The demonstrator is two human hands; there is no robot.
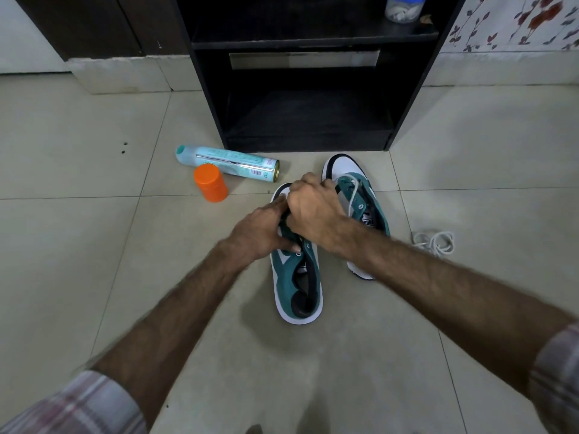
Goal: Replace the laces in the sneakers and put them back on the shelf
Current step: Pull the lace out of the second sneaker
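Observation:
Two teal and white sneakers stand on the tiled floor in front of a black shelf (pixel 308 133). The left sneaker (pixel 297 283) has no lace showing in its near eyelets. My left hand (pixel 261 231) grips its side by the eyelets. My right hand (pixel 313 211) is curled over its front part, fingers closed at the tongue; what they pinch is hidden. The right sneaker (pixel 360 195) has a white lace (pixel 354 191) threaded through its upper eyelets. A loose white lace (pixel 437 242) lies coiled on the floor to the right.
A teal spray can (pixel 228 164) lies on its side left of the sneakers, with an orange-capped container (pixel 210 183) standing in front of it. A clear jar with a blue lid (pixel 404 7) sits on the upper shelf board. A wall with floral pattern is at the right.

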